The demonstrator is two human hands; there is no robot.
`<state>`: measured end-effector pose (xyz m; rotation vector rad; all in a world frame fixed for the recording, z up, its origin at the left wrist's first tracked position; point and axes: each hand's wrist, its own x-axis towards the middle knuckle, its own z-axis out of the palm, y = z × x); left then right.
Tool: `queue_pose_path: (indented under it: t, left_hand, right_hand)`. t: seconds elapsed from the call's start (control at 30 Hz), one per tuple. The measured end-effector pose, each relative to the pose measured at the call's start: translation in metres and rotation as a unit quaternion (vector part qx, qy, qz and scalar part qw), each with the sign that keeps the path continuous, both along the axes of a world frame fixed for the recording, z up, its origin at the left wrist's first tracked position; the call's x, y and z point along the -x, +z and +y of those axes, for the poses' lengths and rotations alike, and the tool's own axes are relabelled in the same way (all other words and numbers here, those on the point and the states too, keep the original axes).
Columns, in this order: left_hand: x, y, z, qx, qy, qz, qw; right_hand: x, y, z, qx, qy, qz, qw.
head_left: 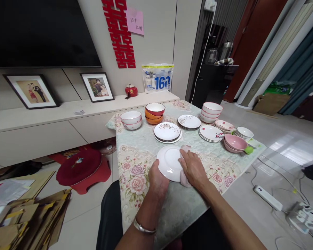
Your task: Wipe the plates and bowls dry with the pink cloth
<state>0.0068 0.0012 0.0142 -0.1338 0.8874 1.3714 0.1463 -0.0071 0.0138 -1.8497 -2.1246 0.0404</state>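
A white plate (170,162) is held tilted above the near part of the flowered tablecloth. My left hand (158,177) grips its lower left rim, thumb on the upper face and fingers underneath. On the plate's right side my right hand (194,168) is closed on a pale pink cloth (184,178), pressing it to the rim. Just beyond the plate stands a stack of plates with a floral pattern (167,132). Another patterned stack (189,121) lies behind it to the right, and plates with red flowers (211,133) sit further right.
White bowls (131,119) and red and orange bowls (154,113) stand at the back left. Pink-rimmed bowls (211,111), pink dishes (234,143) and small white dishes (244,132) line the right side. A red stool (80,166) and flattened cardboard (39,218) are at floor level, left.
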Motion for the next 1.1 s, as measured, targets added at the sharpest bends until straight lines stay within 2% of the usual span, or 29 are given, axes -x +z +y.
queue_pose_path:
  t: [0.07, 0.17, 0.23, 0.3, 0.37, 0.43, 0.57, 0.67, 0.77, 0.83, 0.97, 1.03, 1.1]
  left_hand:
    - [0.0, 0.0, 0.0, -0.001, 0.007, 0.01, 1.0]
    - [0.001, 0.002, -0.001, -0.001, 0.009, 0.018, 1.0]
    - [0.001, 0.002, -0.001, 0.004, 0.0, 0.016, 1.0]
    - [0.001, 0.002, -0.001, 0.004, -0.008, 0.012, 1.0]
    - [0.001, 0.002, 0.0, 0.003, -0.014, 0.009, 1.0]
    - [0.001, 0.001, 0.001, 0.002, -0.016, 0.01, 1.0]
    - [0.003, -0.001, 0.001, -0.007, -0.014, 0.008, 1.0]
    - [0.004, -0.001, -0.001, -0.042, -0.031, -0.005, 0.999]
    - [0.005, 0.0, -0.004, -0.084, -0.042, 0.012, 0.996]
    - [0.005, 0.0, -0.006, -0.095, -0.044, 0.033, 0.994]
    - [0.006, 0.001, -0.01, -0.103, -0.052, 0.094, 0.989]
    - [0.006, 0.005, -0.012, -0.113, -0.046, 0.114, 0.986]
    - [0.006, 0.01, -0.016, -0.14, -0.04, 0.129, 0.981]
  right_hand:
    - [-0.014, -0.005, 0.001, -0.027, -0.032, 0.023, 0.999]
    - [-0.029, -0.007, 0.008, -0.034, -0.076, 0.127, 0.988]
    - [-0.03, -0.004, 0.016, -0.045, -0.093, 0.186, 0.977]
    - [-0.022, 0.001, 0.026, -0.069, -0.087, 0.188, 0.976]
    - [-0.007, 0.007, 0.035, -0.066, -0.052, 0.147, 0.986]
    - [0.011, 0.013, 0.039, -0.017, 0.013, 0.082, 0.996]
    - [0.036, 0.018, 0.028, 0.014, 0.096, -0.008, 0.995]
    - [0.035, 0.013, 0.01, -0.001, 0.169, -0.005, 0.986]
    - [0.019, 0.0, -0.001, -0.032, 0.212, 0.057, 0.975]
    - [0.006, -0.008, 0.0, -0.063, 0.195, 0.128, 0.97]
    - [-0.011, -0.018, 0.018, -0.102, 0.052, 0.253, 0.961]
    - [-0.015, -0.021, 0.027, -0.107, -0.008, 0.347, 0.932]
    - [-0.019, -0.024, 0.032, -0.103, -0.041, 0.455, 0.883]
